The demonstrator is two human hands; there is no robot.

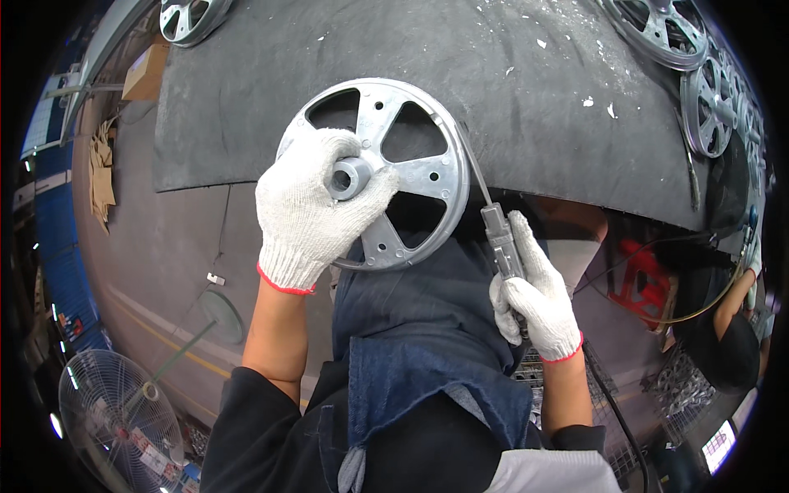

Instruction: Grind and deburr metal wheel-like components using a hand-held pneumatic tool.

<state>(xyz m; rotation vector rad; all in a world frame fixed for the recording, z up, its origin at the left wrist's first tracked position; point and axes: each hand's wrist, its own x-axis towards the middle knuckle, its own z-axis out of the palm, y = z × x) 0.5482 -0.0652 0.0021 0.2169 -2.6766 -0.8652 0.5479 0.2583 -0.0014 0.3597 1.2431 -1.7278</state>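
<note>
Gloved hands, spoked metal wheel point(386, 164) at the near edge of the dark mat point(534, 107).

Left hand point(312, 209) grips the wheel at its hub, glove covering one spoke. Right hand point(536, 300) is closed round a grey tool point(501, 238); its thin blade touches the wheel rim, handle end hidden in the glove. More wheels point(707, 99) are cut off top right.

wheel hub point(352, 177) half hidden, fan point(119, 419) cropped
</note>
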